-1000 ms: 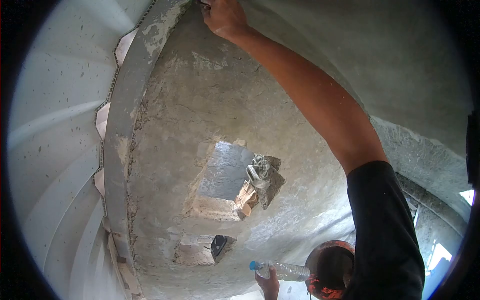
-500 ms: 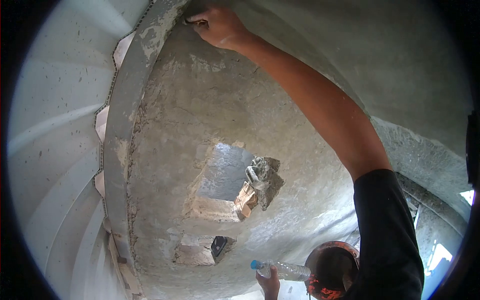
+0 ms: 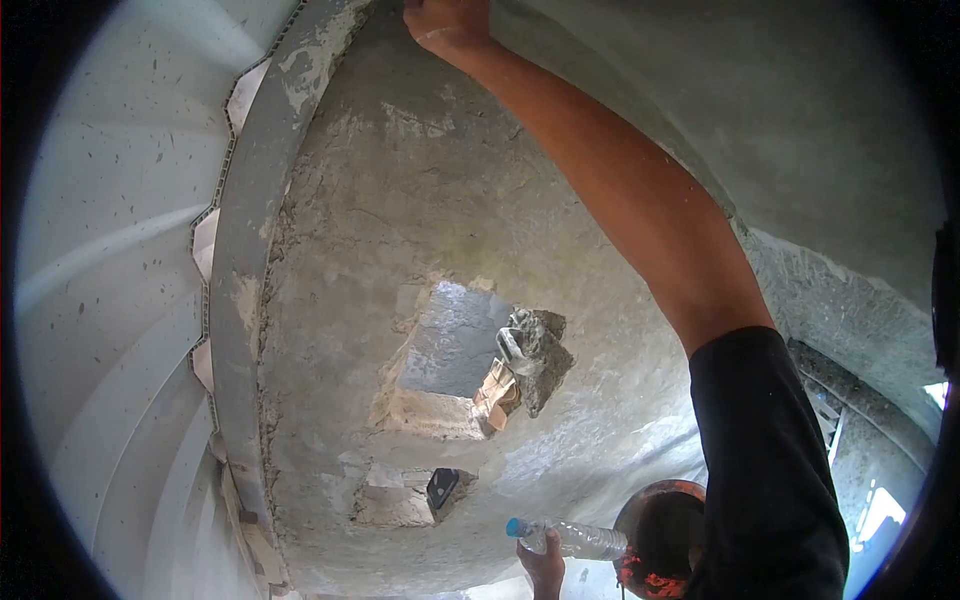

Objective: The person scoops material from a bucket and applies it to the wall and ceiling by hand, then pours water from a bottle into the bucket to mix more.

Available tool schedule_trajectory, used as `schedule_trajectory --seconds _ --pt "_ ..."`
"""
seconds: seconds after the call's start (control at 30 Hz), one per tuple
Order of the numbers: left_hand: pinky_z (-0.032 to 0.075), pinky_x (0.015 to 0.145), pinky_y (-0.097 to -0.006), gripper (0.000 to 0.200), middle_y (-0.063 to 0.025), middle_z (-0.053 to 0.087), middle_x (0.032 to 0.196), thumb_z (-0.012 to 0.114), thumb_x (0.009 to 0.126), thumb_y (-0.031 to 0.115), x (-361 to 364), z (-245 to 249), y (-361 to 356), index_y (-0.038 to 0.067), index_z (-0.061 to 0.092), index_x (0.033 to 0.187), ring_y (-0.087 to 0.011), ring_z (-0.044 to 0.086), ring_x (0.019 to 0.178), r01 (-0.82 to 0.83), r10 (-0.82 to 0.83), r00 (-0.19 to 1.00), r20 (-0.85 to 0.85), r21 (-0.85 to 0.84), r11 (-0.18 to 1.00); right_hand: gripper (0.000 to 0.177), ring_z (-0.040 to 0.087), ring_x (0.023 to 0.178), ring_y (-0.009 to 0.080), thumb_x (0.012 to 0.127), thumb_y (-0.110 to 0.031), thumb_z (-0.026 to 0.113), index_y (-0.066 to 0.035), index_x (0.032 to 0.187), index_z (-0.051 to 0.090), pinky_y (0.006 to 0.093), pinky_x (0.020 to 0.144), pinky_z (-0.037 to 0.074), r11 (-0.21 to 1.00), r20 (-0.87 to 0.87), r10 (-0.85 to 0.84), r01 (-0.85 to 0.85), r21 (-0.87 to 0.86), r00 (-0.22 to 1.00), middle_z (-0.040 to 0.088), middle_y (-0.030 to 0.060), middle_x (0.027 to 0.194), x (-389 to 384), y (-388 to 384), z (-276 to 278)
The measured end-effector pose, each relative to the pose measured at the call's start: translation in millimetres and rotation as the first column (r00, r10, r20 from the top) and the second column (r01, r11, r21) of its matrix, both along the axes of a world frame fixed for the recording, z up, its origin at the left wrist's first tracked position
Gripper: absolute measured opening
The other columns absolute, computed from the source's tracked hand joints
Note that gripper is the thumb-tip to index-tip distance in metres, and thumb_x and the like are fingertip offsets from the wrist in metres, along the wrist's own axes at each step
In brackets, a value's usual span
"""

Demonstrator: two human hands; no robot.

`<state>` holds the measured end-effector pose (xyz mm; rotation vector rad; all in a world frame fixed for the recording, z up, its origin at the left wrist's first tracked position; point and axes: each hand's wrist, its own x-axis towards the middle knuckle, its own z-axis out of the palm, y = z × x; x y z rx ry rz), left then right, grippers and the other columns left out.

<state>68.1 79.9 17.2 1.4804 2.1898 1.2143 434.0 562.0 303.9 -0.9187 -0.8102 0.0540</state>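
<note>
My right hand (image 3: 448, 22) is raised against the upper part of a grey plastered wall (image 3: 400, 200), close to the corner strip. The top edge of the view cuts it off. Its fingers look curled, but what they hold is hidden. Low in the view, my left hand (image 3: 543, 567) grips a clear plastic bottle (image 3: 585, 542) with a blue cap, lying nearly sideways. The bottle's far end reaches the rim of a dark, orange-stained bucket (image 3: 640, 580), partly covered by my black right sleeve.
A square recess (image 3: 450, 340) in the wall holds broken wood pieces (image 3: 494, 395) beside a rough cement lump (image 3: 538, 360). Below it, a smaller recess (image 3: 395, 505) contains a dark phone-like object (image 3: 441, 487). Corrugated white sheeting (image 3: 110, 300) runs along the left, beside a grey beam (image 3: 240, 200).
My right hand has moved up and slightly right, partly out of view; its fingertips showed before. The left hand and bottle have shifted very little.
</note>
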Motion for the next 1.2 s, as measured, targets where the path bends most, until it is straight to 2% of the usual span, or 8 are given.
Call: schedule_trajectory --seconds 0.1,0.3,0.4,0.47,0.77,0.9,0.97,1.2 --pt "0.045 0.065 -0.0302 0.043 -0.0052 0.058 0.08 0.068 0.078 0.038 2.3 -0.9 0.0 0.001 0.053 0.093 -0.0153 0.056 0.071 -0.007 0.007 1.0 -0.008 0.021 1.0 0.035 0.056 0.098 0.0345 0.084 -0.017 0.05 -0.007 0.117 0.058 0.0527 0.088 0.039 0.99 0.001 -0.133 0.133 -0.05 0.991 0.059 0.0205 0.109 -8.9 -5.7 -1.2" --pt "0.044 0.063 -0.0286 0.043 -0.0042 0.058 0.078 0.069 0.078 0.039 -6.6 -8.6 -1.9 0.001 0.053 0.093 -0.014 0.055 0.068 -0.003 0.003 1.0 -0.011 -0.018 1.0 0.031 0.054 0.103 0.0352 0.085 -0.018 0.05 -0.01 0.113 0.061 0.0547 0.092 0.036 0.994 0.08 0.11 -0.108 -0.035 0.991 0.056 0.0214 0.114 -14.3 -20.7 -5.6" --pt "0.044 0.061 -0.0275 0.042 -0.0037 0.058 0.077 0.069 0.078 0.038 -5.9 -7.8 0.3 0.002 0.053 0.093 -0.013 0.055 0.066 -0.015 0.016 0.999 0.031 -0.023 1.0 0.03 0.055 0.099 0.0367 0.086 -0.018 0.049 -0.011 0.112 0.062 0.0533 0.091 0.037 0.978 0.136 -0.183 0.165 0.128 0.974 0.056 0.0241 0.111 -18.0 -10.4 -17.6" --pt "0.044 0.061 -0.027 0.042 -0.0034 0.058 0.076 0.069 0.078 0.038 -1.9 -6.0 1.3 0.002 0.053 0.092 -0.0126 0.055 0.065 -0.007 0.007 1.0 0.026 -0.008 1.0 0.031 0.056 0.096 0.0382 0.085 -0.017 0.049 -0.009 0.112 0.062 0.0528 0.09 0.039 0.996 0.072 0.028 -0.034 0.08 0.997 0.056 0.0261 0.108 -9.7 -14.7 -21.9" --pt "0.043 0.063 -0.027 0.04 -0.0019 0.057 0.077 0.069 0.078 0.036 -1.1 -0.2 0.1 0.003 0.053 0.092 -0.0121 0.054 0.068 -0.003 0.003 0.994 0.106 -0.004 1.0 0.033 0.058 0.09 0.0331 0.081 -0.015 0.052 -0.005 0.11 0.062 0.0415 0.083 0.045 0.977 -0.295 0.21 -0.188 0.101 0.932 0.06 0.0229 0.098 13.9 -36.0 -5.9" --pt "0.044 0.066 -0.0285 0.04 -0.0028 0.057 0.079 0.07 0.077 0.037 -6.9 -5.2 -0.4 0.003 0.054 0.092 -0.0131 0.055 0.071 -0.016 0.018 0.996 0.091 -0.021 1.0 0.036 0.059 0.088 0.0326 0.08 -0.014 0.053 -0.004 0.114 0.059 0.041 0.081 0.046 0.903 -0.146 0.429 -0.427 0.044 0.892 0.06 0.0213 0.099 26.7 7.4 -5.0" --pt "0.044 0.066 -0.0292 0.041 -0.0032 0.058 0.08 0.07 0.077 0.037 -8.0 -9.0 -0.9 0.003 0.054 0.092 -0.0136 0.055 0.072 -0.016 0.016 0.996 0.093 -0.008 1.0 0.038 0.059 0.089 0.0323 0.08 -0.014 0.054 -0.005 0.117 0.058 0.0424 0.081 0.046 0.999 -0.186 0.049 -0.046 0.02 0.981 0.06 0.0208 0.101 3.8 -5.2 0.6" --pt "0.043 0.072 -0.0312 0.044 -0.0071 0.056 0.089 0.068 0.079 0.034 -19.6 -13.0 -0.4 0.001 0.05 0.101 -0.017 0.054 0.08 0.008 -0.008 0.998 -0.06 -0.002 1.0 0.036 0.059 0.091 0.0341 0.082 -0.016 0.054 -0.005 0.116 0.059 0.0463 0.084 0.044 0.999 -0.067 -0.027 0.024 -0.048 0.997 0.061 0.0214 0.101 -7.4 -1.9 1.3"
